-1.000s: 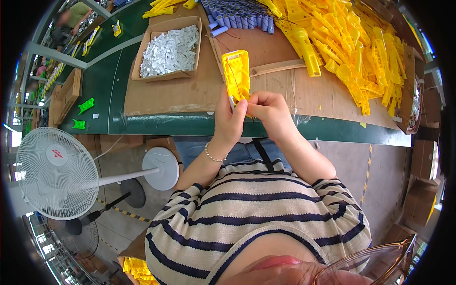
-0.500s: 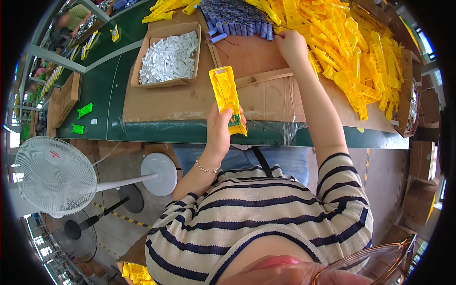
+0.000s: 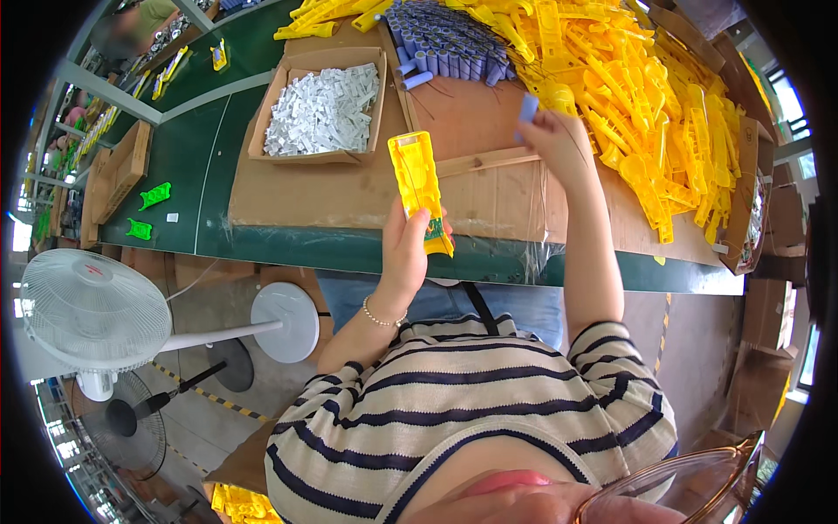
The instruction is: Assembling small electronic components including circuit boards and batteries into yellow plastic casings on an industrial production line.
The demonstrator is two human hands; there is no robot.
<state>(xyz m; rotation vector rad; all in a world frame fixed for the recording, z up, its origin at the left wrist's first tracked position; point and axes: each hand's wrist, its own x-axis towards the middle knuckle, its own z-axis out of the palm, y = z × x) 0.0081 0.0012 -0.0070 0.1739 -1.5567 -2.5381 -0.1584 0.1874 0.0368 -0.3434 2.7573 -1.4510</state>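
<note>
My left hand (image 3: 408, 243) grips the lower end of a yellow plastic housing (image 3: 414, 166) over the table's front edge. The shell is long and hollow, with its open side up, a thin wire inside and a green circuit board (image 3: 435, 229) near my thumb. My right hand (image 3: 557, 144) pinches a blue-purple cylindrical battery cell (image 3: 529, 108) above the cardboard, with thin dark wire trailing by it. Rows of similar cells (image 3: 449, 63) with dark wires lie beyond, at the far middle. A heap of yellow plastic housings (image 3: 637, 113) rises just right of my right hand.
A cardboard box (image 3: 255, 144) of small white parts stands left of the housing. A wooden strip (image 3: 489, 161) crosses the cardboard sheet (image 3: 305, 196). Two green plastic pieces (image 3: 155, 196) lie on the table's left. A white fan (image 3: 96, 310) stands at lower left.
My right hand has drawn back from the rows of cells toward me, bringing one cell with it. My left hand still holds the housing in nearly the same place.
</note>
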